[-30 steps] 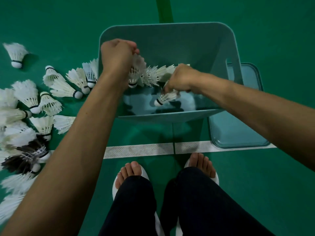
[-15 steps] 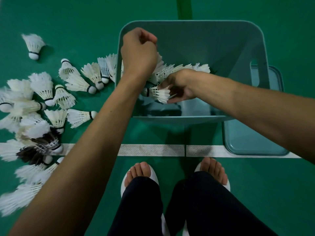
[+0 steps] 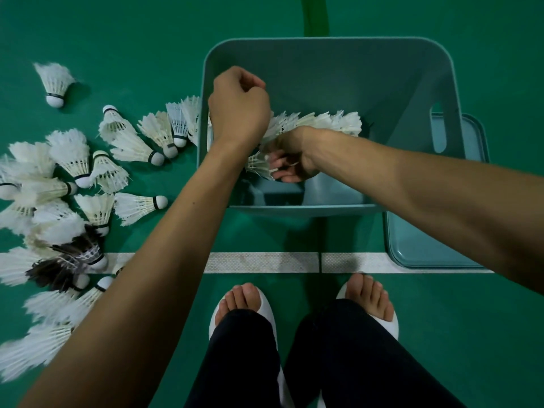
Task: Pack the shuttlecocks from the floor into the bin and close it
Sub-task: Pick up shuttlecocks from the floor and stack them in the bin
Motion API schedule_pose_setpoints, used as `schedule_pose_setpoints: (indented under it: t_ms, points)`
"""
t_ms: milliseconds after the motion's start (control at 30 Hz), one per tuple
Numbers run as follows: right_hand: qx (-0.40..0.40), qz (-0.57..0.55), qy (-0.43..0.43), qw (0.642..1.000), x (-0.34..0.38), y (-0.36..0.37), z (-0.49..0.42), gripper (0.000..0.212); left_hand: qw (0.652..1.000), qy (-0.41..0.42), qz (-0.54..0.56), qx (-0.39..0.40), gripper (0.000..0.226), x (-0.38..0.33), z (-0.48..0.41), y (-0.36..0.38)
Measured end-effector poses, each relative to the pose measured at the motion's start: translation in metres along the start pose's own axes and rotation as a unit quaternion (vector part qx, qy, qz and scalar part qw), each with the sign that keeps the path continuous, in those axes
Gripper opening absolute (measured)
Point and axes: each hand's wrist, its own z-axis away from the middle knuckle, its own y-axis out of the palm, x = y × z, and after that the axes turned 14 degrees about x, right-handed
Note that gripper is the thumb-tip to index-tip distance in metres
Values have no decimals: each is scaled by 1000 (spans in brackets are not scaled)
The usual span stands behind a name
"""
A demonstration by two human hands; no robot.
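Observation:
A teal bin (image 3: 338, 81) stands open on the green floor in front of me. Inside it, a nested row of white shuttlecocks (image 3: 326, 122) lies across the middle. My left hand (image 3: 238, 110) is a closed fist over the bin's left side, gripping the left end of that row. Lower in the bin, my right hand (image 3: 290, 161) curls around a single white shuttlecock (image 3: 259, 166). Several more shuttlecocks (image 3: 126, 142) lie scattered on the floor to the left, a dark-feathered one (image 3: 67, 260) among them.
The bin's teal lid (image 3: 435, 245) lies flat on the floor at the right, partly under the bin. A white court line (image 3: 265, 262) runs between the bin and my feet in white slippers (image 3: 244, 304).
My right hand has turned palm-up and sunk lower and leftward in the bin with its shuttlecock. My left fist has stayed over the bin's left side.

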Motion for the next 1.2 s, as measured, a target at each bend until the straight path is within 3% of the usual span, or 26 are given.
schedule_pose_setpoints:
  t_ms: [100, 200, 267, 333, 433, 500, 533, 600, 667, 733, 800, 867, 933, 1067, 1200]
  points:
    - [-31, 35, -30, 998, -2, -13, 15, 31, 1000, -13, 18, 13, 26, 2, 1, 2]
    - [-135, 116, -156, 972, -2, -30, 54, 10, 998, -36, 44, 26, 11, 1, -1, 1]
    - [-151, 214, -272, 926, -4, -38, 87, 11, 996, -63, 51, 41, 19, -4, -1, 1]
    - [-121, 363, -356, 852, -8, -32, 113, 18, 987, -127, 80, 64, 37, -12, 1, 1]
    - [-146, 523, -376, 751, -15, -11, 116, 26, 959, -190, 162, 136, 54, -22, 2, 2]
    - [-168, 540, -371, 737, -18, -3, 106, 18, 938, -212, 212, 171, 55, -23, 3, 5]
    - [-177, 526, -370, 745, -19, -4, 101, 16, 934, -215, 233, 164, 53, -23, 3, 8]
    - [-203, 459, -354, 789, -21, -15, 92, 13, 962, -189, 176, 93, 47, -20, 4, 10]
    - [-228, 374, -289, 852, -24, -33, 85, 9, 992, -116, -40, 3, 30, -11, 7, 6]
    - [-217, 282, -183, 916, -29, -45, 78, 9, 965, -54, -255, 36, 13, -7, 10, 0]
    - [-173, 201, -109, 958, -31, -48, 72, 13, 908, -81, -386, 143, 14, -6, 10, 0]
    - [-125, 153, -62, 978, -29, -47, 63, 9, 845, -120, -460, 246, 12, -3, 11, 4]
    - [-76, 115, -28, 990, -25, -42, 50, 14, 807, -107, -500, 296, 6, 3, 9, 9]
    - [-39, 62, -7, 997, -17, -19, 25, 24, 810, -69, -492, 311, 17, 17, 6, 14]
    - [-66, 39, -29, 997, -15, -8, 7, 26, 820, -87, -470, 314, 13, 21, 4, 10]
